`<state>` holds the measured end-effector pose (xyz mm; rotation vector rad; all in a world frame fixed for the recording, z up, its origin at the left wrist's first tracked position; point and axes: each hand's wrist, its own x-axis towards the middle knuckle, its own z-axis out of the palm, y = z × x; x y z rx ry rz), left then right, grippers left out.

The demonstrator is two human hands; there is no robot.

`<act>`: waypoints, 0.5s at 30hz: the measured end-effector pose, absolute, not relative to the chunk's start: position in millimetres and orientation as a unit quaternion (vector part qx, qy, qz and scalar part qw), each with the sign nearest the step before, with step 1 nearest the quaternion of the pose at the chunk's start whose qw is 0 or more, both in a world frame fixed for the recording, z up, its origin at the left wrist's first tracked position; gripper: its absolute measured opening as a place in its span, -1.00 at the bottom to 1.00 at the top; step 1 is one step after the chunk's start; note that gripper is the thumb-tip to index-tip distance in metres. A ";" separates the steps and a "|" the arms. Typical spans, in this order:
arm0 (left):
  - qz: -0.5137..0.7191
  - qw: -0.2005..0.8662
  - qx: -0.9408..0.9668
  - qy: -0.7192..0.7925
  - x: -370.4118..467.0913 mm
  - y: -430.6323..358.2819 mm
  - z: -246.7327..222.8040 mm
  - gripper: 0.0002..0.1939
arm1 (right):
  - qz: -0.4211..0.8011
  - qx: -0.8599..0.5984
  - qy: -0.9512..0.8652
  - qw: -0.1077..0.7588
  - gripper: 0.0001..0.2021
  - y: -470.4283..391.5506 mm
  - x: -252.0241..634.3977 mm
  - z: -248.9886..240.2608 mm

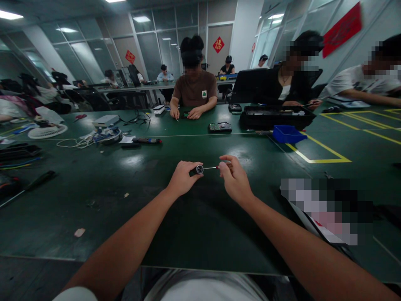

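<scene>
My left hand [185, 177] is closed around a small dark cylindrical part [199, 169] with a pale ring at its open end, which faces me. Between thumb and fingers, my right hand [233, 175] grips a screwdriver [210, 168] with a thin metal shaft and a bit of red near its handle. The shaft points left, and its tip meets the ringed end of the part; how far it goes in I cannot tell. Most of the handle is hidden by my right fingers. Both hands are above the green table [200, 225].
Ahead lie a circuit-board device [220, 127], a blue bin [288, 134] and a long black tray [277, 117]. Cables and tools, with a white fan [47, 128], are at the left. A co-worker [194, 88] sits opposite. A blurred-out flat item [322, 213] lies at right.
</scene>
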<state>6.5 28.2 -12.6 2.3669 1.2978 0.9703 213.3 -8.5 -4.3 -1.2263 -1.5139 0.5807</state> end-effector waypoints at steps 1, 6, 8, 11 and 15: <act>0.335 0.136 0.818 0.447 6.4 28.4 -12.9 -0.64 | 0.238 -0.518 -0.634 0.523 -0.73 -9.3 213.4 -2.9; 0.334 0.132 0.823 0.440 8.2 28.4 -13.5 -0.64 | 0.203 -0.515 -0.618 0.558 -0.73 -11.3 211.2 -0.3; 0.332 0.128 0.819 0.450 8.6 28.4 -13.7 -0.64 | 0.218 -0.503 -0.608 0.574 -0.77 -11.5 209.2 -1.3; 0.333 0.140 0.812 0.459 7.7 28.7 -14.0 -0.64 | 0.267 -0.483 -0.593 0.586 -0.77 -8.7 208.0 -3.6; 0.341 0.170 0.824 0.419 5.5 29.4 -14.4 -0.63 | 0.379 -0.465 -0.508 0.618 -0.72 3.3 213.2 -6.6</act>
